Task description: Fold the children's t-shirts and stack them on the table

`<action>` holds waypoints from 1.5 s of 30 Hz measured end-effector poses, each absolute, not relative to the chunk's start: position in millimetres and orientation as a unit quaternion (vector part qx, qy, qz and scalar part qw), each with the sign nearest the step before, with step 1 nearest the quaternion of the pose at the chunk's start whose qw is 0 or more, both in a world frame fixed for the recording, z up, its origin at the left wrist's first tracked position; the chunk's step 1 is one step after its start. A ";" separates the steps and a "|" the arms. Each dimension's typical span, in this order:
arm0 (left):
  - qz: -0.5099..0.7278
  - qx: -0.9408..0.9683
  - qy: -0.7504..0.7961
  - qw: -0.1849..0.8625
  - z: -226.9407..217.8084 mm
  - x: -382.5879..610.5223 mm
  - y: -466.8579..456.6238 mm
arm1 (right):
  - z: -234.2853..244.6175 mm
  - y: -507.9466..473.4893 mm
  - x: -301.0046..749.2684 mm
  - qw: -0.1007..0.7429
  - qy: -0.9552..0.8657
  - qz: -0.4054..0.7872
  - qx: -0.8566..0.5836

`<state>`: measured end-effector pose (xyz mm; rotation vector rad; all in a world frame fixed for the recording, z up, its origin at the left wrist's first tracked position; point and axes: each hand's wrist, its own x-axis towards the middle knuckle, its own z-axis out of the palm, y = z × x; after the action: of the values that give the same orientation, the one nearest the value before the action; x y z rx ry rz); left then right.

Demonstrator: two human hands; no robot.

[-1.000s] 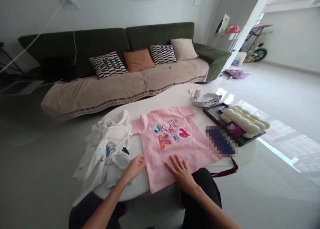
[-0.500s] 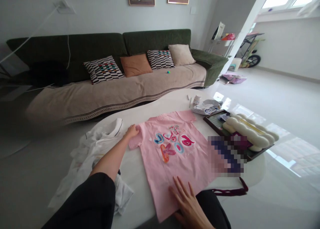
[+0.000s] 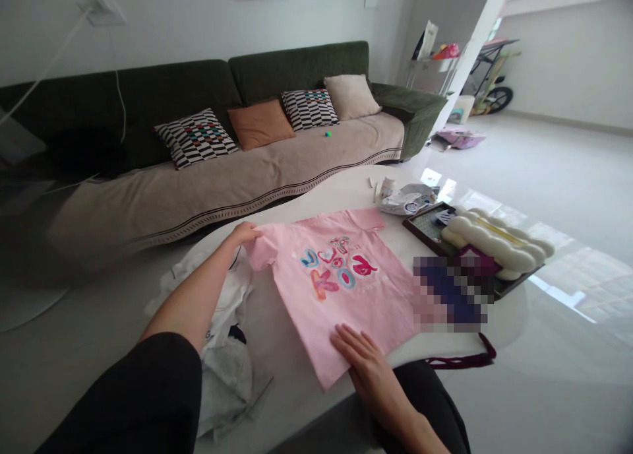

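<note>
A pink T-shirt (image 3: 346, 309) with a colourful painted print lies spread on the white table (image 3: 291, 394). My left hand (image 3: 246, 232) pinches its left sleeve, which is raised slightly off the tabletop. On the lower part near the hem, my right hand (image 3: 363, 358) rests flat with its fingers stretched out. A pile of white and grey clothes (image 3: 225, 368) sits to the left, partly under my left forearm.
To the right, a dark tray (image 3: 425, 243) carries a cream cloud-shaped cushioned box (image 3: 499, 239). A plastic package (image 3: 408, 200) lies behind it. A dark red strap (image 3: 465, 361) is at the near right edge. A green sofa (image 3: 163, 88) with cushions stands beyond the table.
My left hand has lifted the sleeve and pulled it slightly left and away. The shirt's hem has shifted away from me. My right hand's fingers have drawn closer together.
</note>
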<state>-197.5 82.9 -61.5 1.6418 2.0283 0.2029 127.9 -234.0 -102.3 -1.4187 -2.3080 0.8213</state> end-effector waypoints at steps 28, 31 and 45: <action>0.217 0.520 0.716 0.413 -53.6 -93.7 101.9 | -179.3 -273.1 138.0 0.367 -0.536 0.421 -0.633; 0.242 0.533 0.710 0.391 -82.7 -51.4 101.6 | -206.7 -273.4 147.3 0.353 -0.498 0.410 -0.678; 0.329 0.593 0.701 0.220 -128.8 -58.9 101.9 | -204.9 -269.9 146.1 0.328 -0.488 0.390 -0.708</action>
<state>-58.9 101.9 -128.8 1.6394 1.9392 0.9090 146.1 -269.9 -204.9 -1.8544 -1.2778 1.0213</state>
